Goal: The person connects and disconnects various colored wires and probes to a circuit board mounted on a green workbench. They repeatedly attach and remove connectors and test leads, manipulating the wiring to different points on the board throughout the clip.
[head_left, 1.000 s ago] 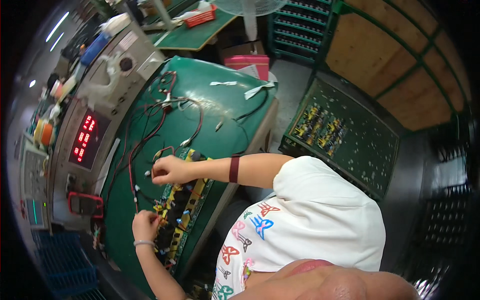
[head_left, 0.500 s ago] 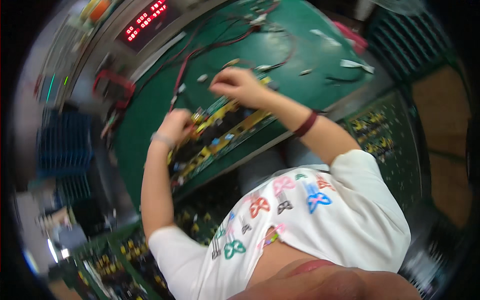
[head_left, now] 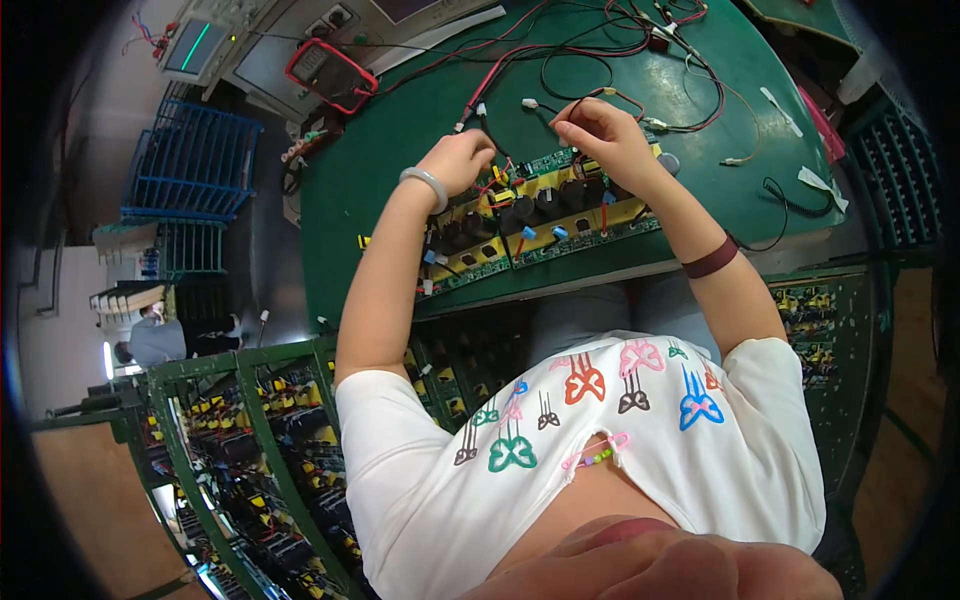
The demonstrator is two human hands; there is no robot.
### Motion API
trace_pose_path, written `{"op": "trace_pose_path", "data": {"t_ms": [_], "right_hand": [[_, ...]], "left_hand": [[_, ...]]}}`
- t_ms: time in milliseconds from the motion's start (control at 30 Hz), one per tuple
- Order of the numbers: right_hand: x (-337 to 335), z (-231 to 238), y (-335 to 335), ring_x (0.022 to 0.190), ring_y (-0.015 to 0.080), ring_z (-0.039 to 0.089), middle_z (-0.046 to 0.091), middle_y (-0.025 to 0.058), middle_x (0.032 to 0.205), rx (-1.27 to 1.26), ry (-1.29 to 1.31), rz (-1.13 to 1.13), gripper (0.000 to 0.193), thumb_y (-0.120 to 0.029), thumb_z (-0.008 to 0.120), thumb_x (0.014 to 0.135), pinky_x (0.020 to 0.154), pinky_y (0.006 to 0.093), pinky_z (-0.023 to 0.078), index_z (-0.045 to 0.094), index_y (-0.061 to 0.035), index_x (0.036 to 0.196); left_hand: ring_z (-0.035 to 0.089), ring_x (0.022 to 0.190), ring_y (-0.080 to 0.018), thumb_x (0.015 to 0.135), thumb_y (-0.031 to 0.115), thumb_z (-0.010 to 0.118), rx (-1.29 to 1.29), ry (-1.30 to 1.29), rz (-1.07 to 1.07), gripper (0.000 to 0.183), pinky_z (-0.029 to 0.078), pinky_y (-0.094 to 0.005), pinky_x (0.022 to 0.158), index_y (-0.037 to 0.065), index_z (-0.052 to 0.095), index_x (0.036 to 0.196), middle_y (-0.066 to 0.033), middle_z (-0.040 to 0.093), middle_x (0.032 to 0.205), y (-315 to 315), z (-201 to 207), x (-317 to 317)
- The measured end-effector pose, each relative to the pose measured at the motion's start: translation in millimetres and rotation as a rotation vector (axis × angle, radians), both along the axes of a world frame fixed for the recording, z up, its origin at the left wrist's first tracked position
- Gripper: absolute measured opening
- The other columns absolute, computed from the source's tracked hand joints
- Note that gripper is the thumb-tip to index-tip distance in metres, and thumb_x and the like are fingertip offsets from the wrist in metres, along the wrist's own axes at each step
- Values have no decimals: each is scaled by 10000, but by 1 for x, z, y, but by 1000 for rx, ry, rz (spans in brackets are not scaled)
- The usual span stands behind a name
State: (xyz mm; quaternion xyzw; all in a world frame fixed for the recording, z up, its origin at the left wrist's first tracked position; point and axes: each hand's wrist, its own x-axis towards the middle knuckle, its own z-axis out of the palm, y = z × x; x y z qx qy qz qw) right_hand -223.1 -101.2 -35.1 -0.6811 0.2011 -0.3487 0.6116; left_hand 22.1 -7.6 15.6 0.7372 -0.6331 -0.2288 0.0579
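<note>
A long green circuit board (head_left: 585,222) lies on the green table mat, packed with black cylinders, yellow parts and blue parts. My left hand (head_left: 455,163), with a pale bangle at its wrist, is curled over the far left of the board, beside a black cable with a white plug (head_left: 481,109). What its closed fingers hold is hidden. Above the board's far edge is my right hand (head_left: 610,140), thumb and forefinger pinched together. A short black lead with a white connector (head_left: 530,103) runs up to these fingertips; whether they grip it I cannot make out.
Red and black cables (head_left: 500,65) trail across the far mat. A red-framed multimeter (head_left: 330,75) stands at the back left, near a screen with a green line (head_left: 196,47). Green racks of boards (head_left: 250,365) stand at the left and near side. A person (head_left: 165,338) appears far left.
The whole view has turned and shifted, so board and hands appear further right and the picture is sharper. Both hands stay at the board, fingers still closed.
</note>
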Motion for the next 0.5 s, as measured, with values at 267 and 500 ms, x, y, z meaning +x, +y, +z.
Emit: {"op": "trace_pose_path", "data": {"t_ms": [267,500], "right_hand": [[-2,7,4,925,71,623,680,17,999,70,-190,8,219,-160,635,981,822,227,489,653,-14,1143],[-6,4,0,936,96,627,677,18,1037,147,-343,-7,255,-226,588,1009,855,251,499,661,-36,1163]], "left_hand": [[666,956,-183,973,244,646,-219,748,371,592,527,-321,885,-39,343,1395,-151,698,1056,-28,-19,-22],[647,1008,-185,1063,279,483,-310,1032,42,390,521,-344,936,-15,509,1317,-90,650,1098,-16,-2,-53]]}}
